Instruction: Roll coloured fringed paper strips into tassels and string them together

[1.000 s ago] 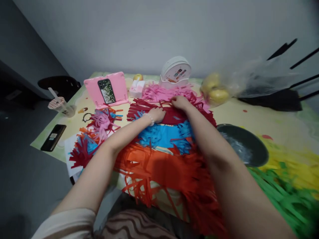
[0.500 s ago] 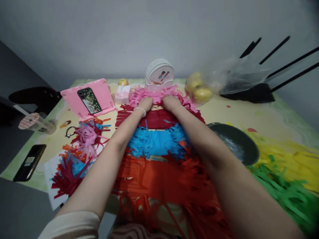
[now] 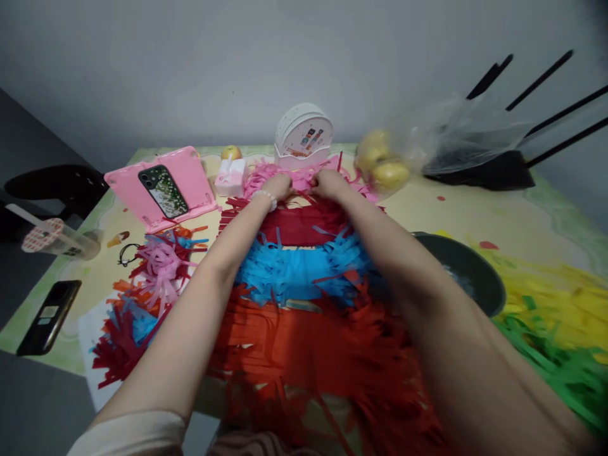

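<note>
Layers of fringed paper lie in front of me: orange-red (image 3: 304, 348) nearest, then blue (image 3: 294, 269), dark red (image 3: 294, 225), and pink (image 3: 273, 172) at the far end. Both arms stretch over them. My left hand (image 3: 277, 186), with a bead bracelet at the wrist, rests on the pink fringe with fingers curled down. Just to its right my right hand (image 3: 329, 182) is also curled on the pink fringe. I cannot make out whether either hand pinches the paper.
A pink stand holding a phone (image 3: 164, 189) is at the back left, with a tissue box (image 3: 230, 176), an apple (image 3: 231, 152) and a white round container (image 3: 304, 134) behind. A bag of fruit (image 3: 384, 168), dark bowl (image 3: 475, 278), green and yellow fringe (image 3: 560, 329) lie right. Black phone (image 3: 47, 316) and cup (image 3: 52, 237) sit left.
Both hands have moved away from me, from the dark red layer up onto the pink fringe, and come closer together. The view has shifted slightly.
</note>
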Demonstrator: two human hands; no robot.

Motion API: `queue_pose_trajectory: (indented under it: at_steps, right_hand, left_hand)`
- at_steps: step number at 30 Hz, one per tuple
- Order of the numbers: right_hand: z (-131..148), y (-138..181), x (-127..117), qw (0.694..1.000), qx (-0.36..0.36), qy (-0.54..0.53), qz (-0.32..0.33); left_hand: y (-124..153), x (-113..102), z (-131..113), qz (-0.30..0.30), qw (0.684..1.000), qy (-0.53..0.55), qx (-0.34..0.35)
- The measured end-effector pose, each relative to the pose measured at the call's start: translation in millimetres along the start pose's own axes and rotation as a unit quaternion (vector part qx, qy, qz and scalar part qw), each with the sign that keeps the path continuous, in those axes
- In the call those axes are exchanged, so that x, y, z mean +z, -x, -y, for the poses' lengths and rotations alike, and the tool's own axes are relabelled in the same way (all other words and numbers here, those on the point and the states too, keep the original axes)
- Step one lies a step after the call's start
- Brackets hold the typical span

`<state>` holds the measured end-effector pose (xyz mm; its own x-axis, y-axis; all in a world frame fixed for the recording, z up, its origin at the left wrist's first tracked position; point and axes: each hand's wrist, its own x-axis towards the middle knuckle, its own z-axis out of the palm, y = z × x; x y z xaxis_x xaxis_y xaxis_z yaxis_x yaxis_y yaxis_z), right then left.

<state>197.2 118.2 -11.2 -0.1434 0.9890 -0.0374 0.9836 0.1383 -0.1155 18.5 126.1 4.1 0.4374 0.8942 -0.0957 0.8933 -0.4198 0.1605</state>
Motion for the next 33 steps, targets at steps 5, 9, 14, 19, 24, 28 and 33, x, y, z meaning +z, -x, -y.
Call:
queue_pose_trajectory:
  at_steps: [5,9,14,19,24,28,33]
  right_hand:
    - [-3,-1,-8,1.0,0.008,-0.028,-0.008]
    - [1,6,-16,0.999,-0.004,-0.038,-0.037]
    - [22,32,-12,0.994,-0.054,-0.032,-0.089]
    - [45,42,10,0.996,-0.086,-0.034,-0.018]
    - [50,29,18,0.999,-0.007,-0.048,0.019]
    - [52,30,14,0.998,0.003,-0.063,0.01]
    - [58,54,-6,0.996,-0.037,-0.082,-0.024]
  left_hand:
    - [-7,0,1,-0.005,1.0,0.013,-0.019]
    - [-6,2,-2,-0.033,0.998,0.016,-0.043]
    - [0,-2,-11,-0.103,0.994,0.006,-0.044]
    - [10,-18,-19,-0.19,0.981,0.002,-0.023]
    - [20,-52,-5,-0.274,0.961,0.014,-0.037]
    - [35,-99,27,-0.369,0.92,0.073,-0.112]
    - [77,-170,74,-0.481,0.843,0.143,-0.194]
